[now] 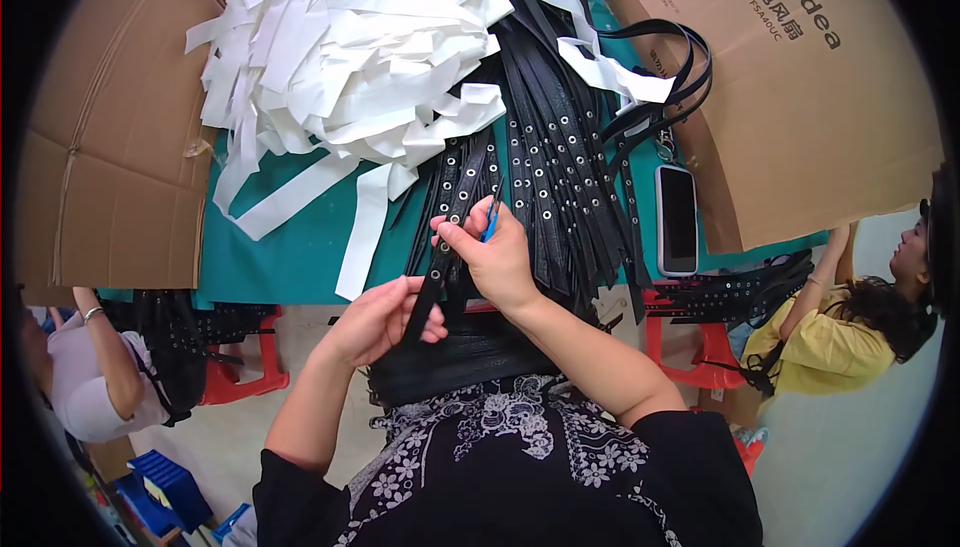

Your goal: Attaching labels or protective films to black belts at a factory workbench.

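A black strap (424, 309) with a row of metal eyelets runs slantwise between my two hands. My left hand (370, 325) has its fingers closed around the strap near its lower end. Higher up, my right hand (499, 265) pinches the same strap between thumb and fingers. Tucked in that hand is a small blue-handled tool (490, 223) with dark, thin blades, like thread snips; much of it is hidden by the fingers. Just beyond lies a thick bundle of black eyelet straps (545, 172), fanned toward me over the table's front edge. More black straps (440, 362) rest across my lap.
White fabric strips (350, 57) are heaped on the green tabletop (285, 265). Cardboard boxes stand left (120, 137) and right (800, 117). A phone (677, 220) lies by the right box. Two people sit at either side, near red stools (245, 362) with black straps.
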Tool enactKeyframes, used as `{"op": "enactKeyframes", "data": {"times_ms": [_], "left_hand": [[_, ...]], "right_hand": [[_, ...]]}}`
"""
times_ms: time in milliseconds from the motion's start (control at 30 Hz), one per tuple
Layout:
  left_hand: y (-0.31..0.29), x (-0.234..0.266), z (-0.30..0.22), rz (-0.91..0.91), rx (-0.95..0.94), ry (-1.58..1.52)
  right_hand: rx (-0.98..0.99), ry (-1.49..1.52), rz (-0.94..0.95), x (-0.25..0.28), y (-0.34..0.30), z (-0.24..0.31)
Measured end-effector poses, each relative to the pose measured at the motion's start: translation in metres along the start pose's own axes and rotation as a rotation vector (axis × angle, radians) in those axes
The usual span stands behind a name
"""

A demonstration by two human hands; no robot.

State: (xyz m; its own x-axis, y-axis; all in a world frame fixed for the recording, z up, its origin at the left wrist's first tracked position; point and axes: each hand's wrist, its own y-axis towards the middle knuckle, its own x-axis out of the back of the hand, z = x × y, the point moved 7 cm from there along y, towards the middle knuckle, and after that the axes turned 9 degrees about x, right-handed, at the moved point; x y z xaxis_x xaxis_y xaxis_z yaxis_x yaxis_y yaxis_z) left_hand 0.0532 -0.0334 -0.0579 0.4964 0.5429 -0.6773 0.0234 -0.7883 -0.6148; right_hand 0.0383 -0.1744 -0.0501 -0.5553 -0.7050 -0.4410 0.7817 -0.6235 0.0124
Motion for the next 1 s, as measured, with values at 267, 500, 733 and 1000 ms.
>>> {"op": "enactKeyframes", "data": {"times_ms": [267,500,733,1000], "left_hand": [[0.008,-0.007,-0.016,-0.111,-0.2,0.654],[-0.099,0.122,0.119,0.12,0.601,0.818],[-0.158,0.208,0.125,-0.478,1.03,1.716],[0.01,-0.039,-0.042,-0.329,-0.383,0.562]], "right_hand": [[-0.221,0.253,-0.127,0.005,0.0,-0.009],[-0.143,0.415,-0.285,0.056,0.047,0.024],[-0.022,0.15,-0.086,0.051,0.023,0.039],[0.052,-0.133,0.204,0.013,-0.064,0.036]]}}
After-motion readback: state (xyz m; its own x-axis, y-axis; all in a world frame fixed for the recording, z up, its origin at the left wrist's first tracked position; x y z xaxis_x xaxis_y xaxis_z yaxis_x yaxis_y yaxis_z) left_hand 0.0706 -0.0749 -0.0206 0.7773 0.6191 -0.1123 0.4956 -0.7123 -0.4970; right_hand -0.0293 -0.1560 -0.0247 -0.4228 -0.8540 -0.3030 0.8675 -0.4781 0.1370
